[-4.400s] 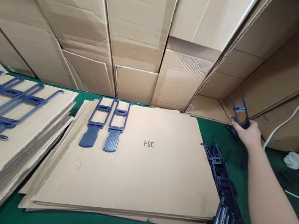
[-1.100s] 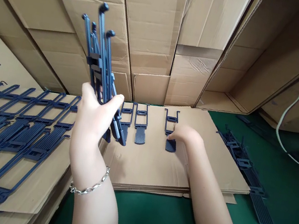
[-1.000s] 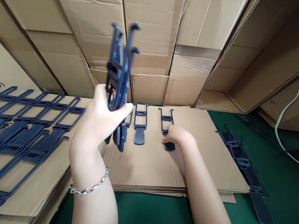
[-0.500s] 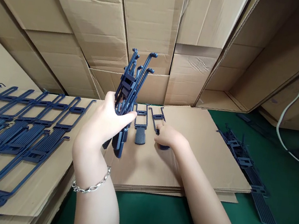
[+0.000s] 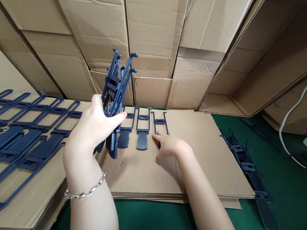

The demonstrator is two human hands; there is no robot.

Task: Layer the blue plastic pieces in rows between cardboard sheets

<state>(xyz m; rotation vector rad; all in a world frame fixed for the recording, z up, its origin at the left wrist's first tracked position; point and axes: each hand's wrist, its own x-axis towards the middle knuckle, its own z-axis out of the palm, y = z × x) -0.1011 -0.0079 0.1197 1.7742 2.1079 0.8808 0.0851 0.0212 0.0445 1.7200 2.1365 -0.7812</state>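
Note:
My left hand [image 5: 95, 122] is closed around a bundle of dark blue plastic frames [image 5: 115, 88], held upright with hooked ends at the top. My right hand [image 5: 167, 145] rests over a dark blue frame [image 5: 161, 122] lying on the cardboard sheet [image 5: 200, 151]; the hand covers its lower part, and what the fingers grip there is hidden. Just left of it lies a matching frame with a ribbed lower end [image 5: 142, 141]. Another one [image 5: 124, 139] lies further left, close to the bundle.
Several rows of blue frames [image 5: 30, 162] cover the cardboard at left. A heap of such parts [image 5: 248, 167] lies on the green surface [image 5: 290, 194] at right. Cardboard boxes [image 5: 155, 20] stand behind, and a white cable [image 5: 302, 97] hangs at right.
My left hand and the bundle have moved left, uncovering the leftmost flat frame. My right hand has shifted slightly, now hiding the ribbed end of its frame.

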